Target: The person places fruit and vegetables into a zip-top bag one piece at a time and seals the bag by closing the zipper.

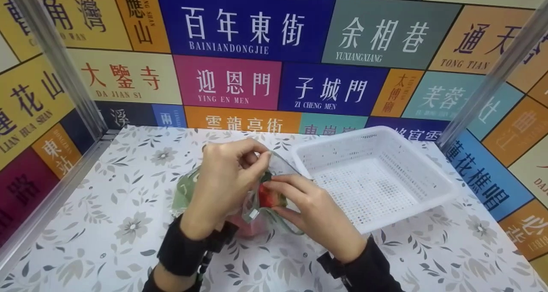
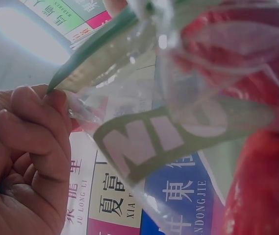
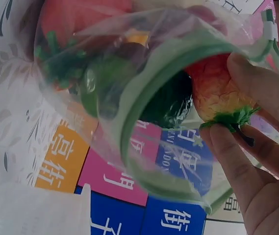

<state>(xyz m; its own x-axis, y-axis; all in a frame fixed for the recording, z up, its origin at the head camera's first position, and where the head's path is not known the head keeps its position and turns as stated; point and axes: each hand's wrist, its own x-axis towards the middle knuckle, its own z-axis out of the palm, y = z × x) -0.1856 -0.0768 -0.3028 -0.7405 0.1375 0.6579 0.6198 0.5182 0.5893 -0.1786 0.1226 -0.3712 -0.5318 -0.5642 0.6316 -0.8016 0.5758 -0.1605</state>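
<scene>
My left hand point(image 1: 224, 178) pinches the green-edged rim of a clear zip bag point(image 2: 92, 49), near its upper edge. In my right hand point(image 1: 319, 206), thumb and fingers hold a red and yellow strawberry point(image 3: 213, 90) with green leaves and a short stem, at the mouth of the bag. Through the clear plastic in the right wrist view show a dark green rounded item point(image 3: 168, 105), a lighter green one point(image 3: 105, 81) and a large red one point(image 3: 83, 17). A white slider point(image 3: 270, 30) sits on the zip. The left wrist view shows red items blurred by the plastic.
A white perforated plastic basket point(image 1: 359, 176) stands right of the bag, close to my right hand. The tabletop point(image 1: 85, 223) has a grey floral cover. Behind it rises a panel of coloured signs point(image 1: 248, 22), with metal posts point(image 1: 64, 65) at the corners.
</scene>
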